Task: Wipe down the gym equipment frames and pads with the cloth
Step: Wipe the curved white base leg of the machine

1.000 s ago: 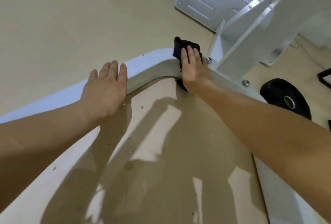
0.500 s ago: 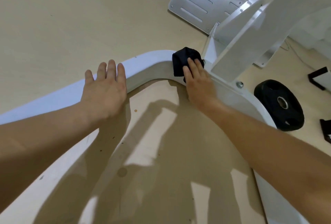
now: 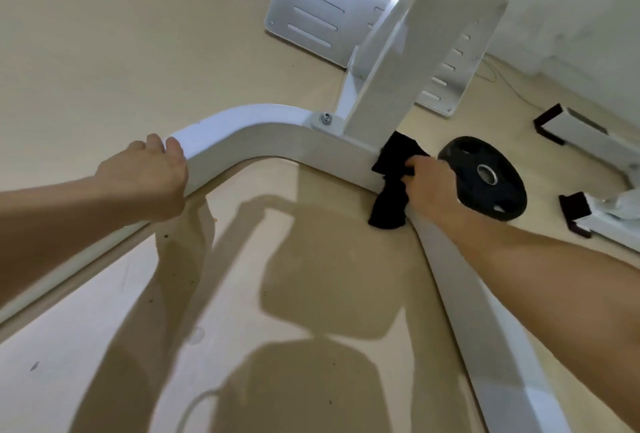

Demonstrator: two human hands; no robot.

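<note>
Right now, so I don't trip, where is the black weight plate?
Head view, right side: the weight plate lies flat on the floor, beyond the right hand gripping the cloth on the frame.

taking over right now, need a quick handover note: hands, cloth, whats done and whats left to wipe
Left hand: grips the bend of the white base frame, fingers curled over its top edge.
Right hand: holds the black cloth against the frame just right of the upright post. The cloth hangs down the inner side.
Nearby: a black weight plate lies on the floor beside the right hand.
Done: the surface does not show which parts are already wiped.
Left: probably the rail running toward you, the post and the pads. No pads are in view.
</note>
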